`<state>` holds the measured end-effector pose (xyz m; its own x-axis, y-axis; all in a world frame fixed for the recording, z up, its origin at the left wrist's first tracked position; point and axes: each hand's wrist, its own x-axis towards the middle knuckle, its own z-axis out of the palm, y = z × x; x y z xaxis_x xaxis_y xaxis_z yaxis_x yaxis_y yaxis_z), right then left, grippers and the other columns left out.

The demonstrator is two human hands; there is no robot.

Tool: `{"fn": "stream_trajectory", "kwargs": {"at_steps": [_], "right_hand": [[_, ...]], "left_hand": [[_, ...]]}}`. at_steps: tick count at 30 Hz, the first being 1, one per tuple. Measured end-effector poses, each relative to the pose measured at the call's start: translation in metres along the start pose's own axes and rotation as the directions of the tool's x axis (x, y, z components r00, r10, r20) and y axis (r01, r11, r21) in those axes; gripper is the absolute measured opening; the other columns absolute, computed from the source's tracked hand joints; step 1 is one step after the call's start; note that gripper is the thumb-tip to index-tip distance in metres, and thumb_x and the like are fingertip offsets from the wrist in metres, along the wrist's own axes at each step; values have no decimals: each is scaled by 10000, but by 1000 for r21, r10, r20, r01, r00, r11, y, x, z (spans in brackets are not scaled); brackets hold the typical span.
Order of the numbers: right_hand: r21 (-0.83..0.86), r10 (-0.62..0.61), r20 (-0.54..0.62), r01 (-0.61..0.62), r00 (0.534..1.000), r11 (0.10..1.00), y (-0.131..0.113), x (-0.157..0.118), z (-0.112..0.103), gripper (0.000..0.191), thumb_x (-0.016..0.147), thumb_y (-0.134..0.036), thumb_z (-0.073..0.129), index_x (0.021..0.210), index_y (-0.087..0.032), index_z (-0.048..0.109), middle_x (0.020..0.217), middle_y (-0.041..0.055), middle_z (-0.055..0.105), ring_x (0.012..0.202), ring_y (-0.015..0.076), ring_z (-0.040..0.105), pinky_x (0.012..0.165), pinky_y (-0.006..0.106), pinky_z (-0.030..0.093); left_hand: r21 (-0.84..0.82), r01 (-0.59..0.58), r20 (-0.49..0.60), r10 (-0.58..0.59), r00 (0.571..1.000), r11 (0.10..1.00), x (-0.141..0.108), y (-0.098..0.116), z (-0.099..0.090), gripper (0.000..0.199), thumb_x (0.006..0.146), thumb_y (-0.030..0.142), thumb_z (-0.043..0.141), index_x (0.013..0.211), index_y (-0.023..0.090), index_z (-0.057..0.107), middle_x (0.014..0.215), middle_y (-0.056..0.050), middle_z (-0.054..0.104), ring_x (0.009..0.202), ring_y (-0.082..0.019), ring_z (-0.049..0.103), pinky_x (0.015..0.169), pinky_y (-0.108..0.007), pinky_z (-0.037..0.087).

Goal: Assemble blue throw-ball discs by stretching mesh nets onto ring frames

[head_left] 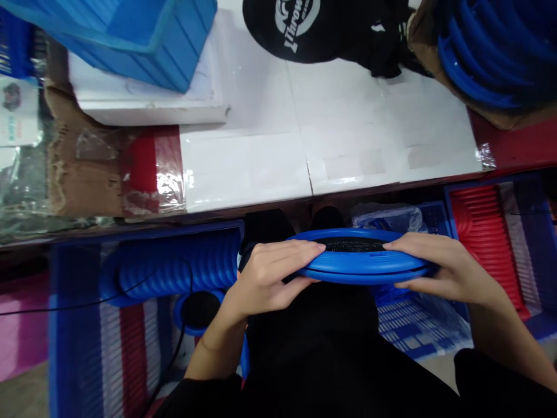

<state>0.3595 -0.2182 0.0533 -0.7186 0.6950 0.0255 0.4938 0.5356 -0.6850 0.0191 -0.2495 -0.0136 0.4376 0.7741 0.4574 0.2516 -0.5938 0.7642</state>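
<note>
Low over my lap I hold a round blue disc point(365, 263) with a black mesh middle, seen almost edge-on. My left hand point(278, 273) pinches its left rim, thumb below and fingers on top. At the opposite rim, my right hand point(439, 264) grips the same way. A narrow dark gap runs along the disc's blue edge. On the table above lie round black fabric pieces point(335, 40), one printed with white lettering that includes "Throw".
A blue bin point(174, 52) stands on a white slab at the table's point(248, 168) left. A carton of blue rings point(491, 69) is at the right. Below, crates hold a row of blue rings point(169, 267) and red rings point(487, 244). A black cable point(178, 342) hangs left.
</note>
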Motion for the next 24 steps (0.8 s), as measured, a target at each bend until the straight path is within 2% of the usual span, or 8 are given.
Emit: {"fn": "stream_trajectory", "kwargs": {"at_steps": [4,7,12,18,22,24], "right_hand": [[17,35,4,-35,999,999,-3,-1,0,448,949,-451,776,1325,-212,731,1101,86,828,943,230,806,878,300,645],[26,33,8,-33,999,999,-7,2,0,456,954,-476,768,1312,-195,732,1095,91,828,930,218,804,870,290,638],[15,5,-6,-5,1000,1000,-15,7,0,431,967,-417,770,1314,-168,719,1104,99,826,988,212,795,925,293,608],[86,7,10,-8,1000,996,-19,9,4,428,945,-409,801,1289,-168,719,1106,81,824,977,195,793,927,275,596],[65,-4,14,3,1000,998,-19,12,12,449,961,-435,778,1314,-167,710,1122,95,819,977,208,793,911,291,599],[17,-21,16,21,1000,1000,-20,14,15,448,972,-436,764,1322,-163,707,1128,103,817,998,219,791,918,306,600]], "left_hand": [[-6,110,107,-108,988,994,5,8,-8,378,933,267,801,1284,152,720,1141,-112,826,1044,-234,810,937,-314,654],[5,107,194,-106,975,994,11,12,-12,463,942,371,800,1327,138,692,1180,-133,812,1078,-249,798,951,-330,648],[44,30,168,-37,985,999,16,12,-8,376,998,279,725,1347,151,667,1202,-129,811,1119,-242,790,1021,-341,624],[-28,53,145,-48,988,998,7,8,-12,352,981,293,756,1309,183,687,1148,-100,829,1066,-220,805,963,-282,633],[-6,123,216,-119,969,992,5,6,-16,349,1000,321,728,1321,195,673,1198,-102,811,1101,-235,790,991,-325,629],[41,116,275,-123,954,992,11,10,-12,400,1012,375,707,1359,185,646,1235,-120,793,1133,-253,776,1002,-360,630]]}}
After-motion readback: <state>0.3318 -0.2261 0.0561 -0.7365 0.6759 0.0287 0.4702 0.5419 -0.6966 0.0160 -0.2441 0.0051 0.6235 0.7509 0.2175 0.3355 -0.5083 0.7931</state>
